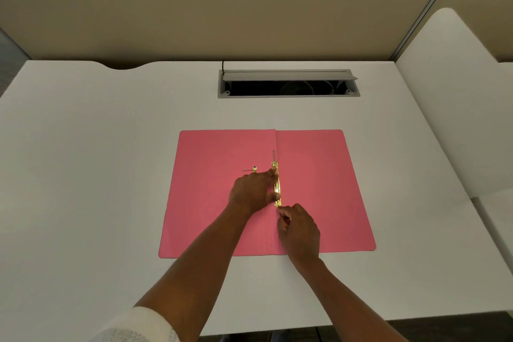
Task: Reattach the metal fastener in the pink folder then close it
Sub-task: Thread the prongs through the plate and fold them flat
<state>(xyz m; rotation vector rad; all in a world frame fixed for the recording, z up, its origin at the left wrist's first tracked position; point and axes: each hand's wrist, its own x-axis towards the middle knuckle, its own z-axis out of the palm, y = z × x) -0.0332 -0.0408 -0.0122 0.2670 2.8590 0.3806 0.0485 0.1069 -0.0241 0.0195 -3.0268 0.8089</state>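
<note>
The pink folder [319, 189] lies open and flat on the white desk, spine running away from me. Along the spine sits the gold metal fastener bar [277, 187], with a thin prong pointing up past its far end. My left hand [251, 194] presses on the bar from the left, fingertips on its far and near parts. My right hand [298, 228] pinches the near end of the fastener, where a prong is hidden under the fingers. A small loose gold fastener piece [254, 169] with a thin pin lies on the left flap, just beyond my left hand.
An open cable tray [287, 83] with a raised grey lid is set into the white desk [97, 147] beyond the folder. A beige partition stands behind the desk. A second white surface adjoins on the right.
</note>
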